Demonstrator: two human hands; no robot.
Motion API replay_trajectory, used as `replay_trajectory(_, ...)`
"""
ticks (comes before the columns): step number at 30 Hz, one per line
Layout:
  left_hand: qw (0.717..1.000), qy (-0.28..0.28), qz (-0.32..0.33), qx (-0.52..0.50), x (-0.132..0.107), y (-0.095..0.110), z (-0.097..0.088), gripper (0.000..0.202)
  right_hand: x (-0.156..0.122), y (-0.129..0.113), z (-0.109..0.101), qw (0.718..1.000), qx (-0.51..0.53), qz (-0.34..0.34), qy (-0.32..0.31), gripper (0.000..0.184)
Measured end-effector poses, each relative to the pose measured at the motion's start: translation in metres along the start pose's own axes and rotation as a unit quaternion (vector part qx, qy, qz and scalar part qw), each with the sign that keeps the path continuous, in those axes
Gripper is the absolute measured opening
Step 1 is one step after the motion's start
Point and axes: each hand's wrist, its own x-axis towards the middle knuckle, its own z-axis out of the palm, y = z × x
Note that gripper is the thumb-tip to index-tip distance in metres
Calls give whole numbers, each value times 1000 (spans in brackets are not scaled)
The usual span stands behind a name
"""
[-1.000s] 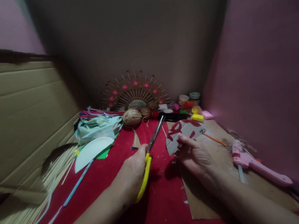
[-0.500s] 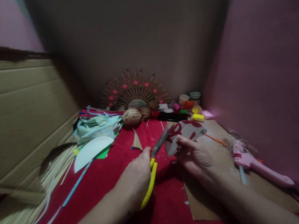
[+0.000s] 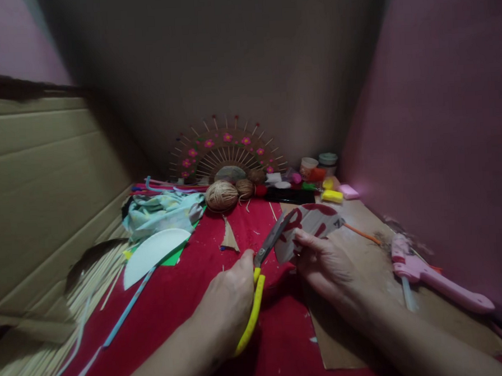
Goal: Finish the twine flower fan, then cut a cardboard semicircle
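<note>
My left hand [image 3: 233, 292] is wrapped round the yellow handles of a pair of scissors [image 3: 254, 314]. Their dark blades point up and to the right, against the left edge of a rounded piece of cardboard [image 3: 315, 221] with red printing. My right hand [image 3: 326, 262] pinches that cardboard piece from below, thumb on its face and the other fingers partly hidden behind it. A small pointed cardboard scrap [image 3: 229, 237] lies on the red cloth [image 3: 279, 332], ahead of the scissors.
To the right, a pink glue gun [image 3: 441, 284] rests on a cardboard sheet [image 3: 338, 340]. Left lie a white half-disc [image 3: 153, 255], crumpled pale-blue cloth [image 3: 163, 212] and many thin sticks [image 3: 36, 356]. At the back are a twine ball [image 3: 221, 196], a flowered fan [image 3: 227, 139] and jars [image 3: 327, 162].
The scissor blades have come together on the cardboard's left edge. The cardboard piece has shifted slightly to the left with my right hand.
</note>
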Motion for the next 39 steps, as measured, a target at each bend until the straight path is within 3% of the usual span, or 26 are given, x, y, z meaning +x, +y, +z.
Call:
replay_trajectory(18, 998, -25, -27, 56, 3, 0, -2, 8, -2, -1, 5, 1000, 11, 12, 25, 12)
replay_trajectory(21, 999, 18, -12, 48, 4, -6, -3, 16, -2, -7, 7, 999, 21, 26, 37, 12)
replay_trajectory(26, 997, 68, 26, 13, 7, -16, 1, 48, -6, -14, 10, 992, 59, 62, 92, 20)
replay_trajectory(31, 998, 49, 25, -11, 3, -13, 4, 52, -5, -14, 9, 993, 47, 48, 93, 19)
replay_trajectory(39, 998, 52, 29, -14, 0, -6, 11, 49, -6, -11, 14, 999, 16, 19, 36, 19)
